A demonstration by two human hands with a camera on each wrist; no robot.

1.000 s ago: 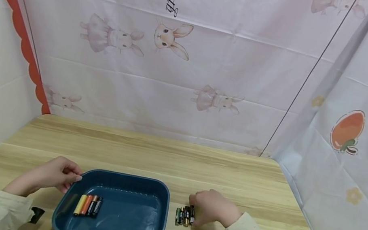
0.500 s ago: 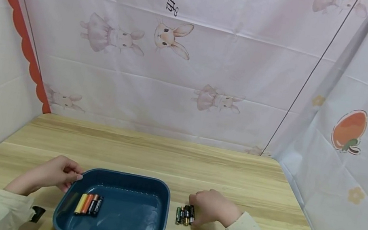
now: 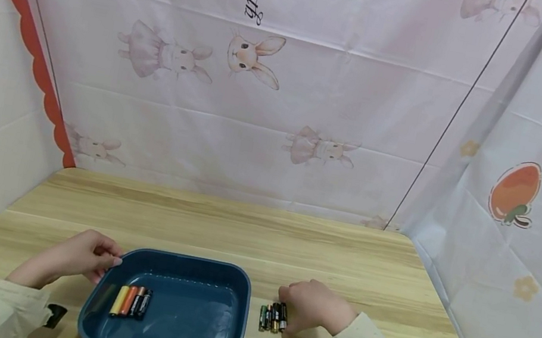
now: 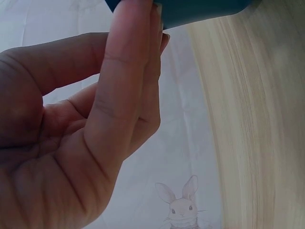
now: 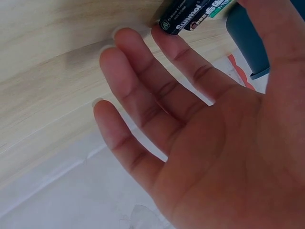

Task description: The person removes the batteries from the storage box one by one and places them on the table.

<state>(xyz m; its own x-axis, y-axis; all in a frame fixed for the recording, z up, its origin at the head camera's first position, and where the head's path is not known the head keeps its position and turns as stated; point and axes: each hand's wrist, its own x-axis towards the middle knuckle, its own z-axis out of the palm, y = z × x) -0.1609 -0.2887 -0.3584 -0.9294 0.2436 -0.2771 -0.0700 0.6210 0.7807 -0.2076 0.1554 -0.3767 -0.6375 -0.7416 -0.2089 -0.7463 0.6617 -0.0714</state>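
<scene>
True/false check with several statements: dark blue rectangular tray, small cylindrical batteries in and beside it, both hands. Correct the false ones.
1. The left hand touches the dark blue rectangular tray. True.
2. The yellow cylindrical battery lies inside the tray, next to an orange cylindrical battery. True.
3. The tray holds six batteries. False: it holds four, side by side.
4. The right hand is at the row of small cylindrical batteries on the light wood-grain table. True.
5. The batteries in that row stand on end. False: they lie on their sides.
</scene>
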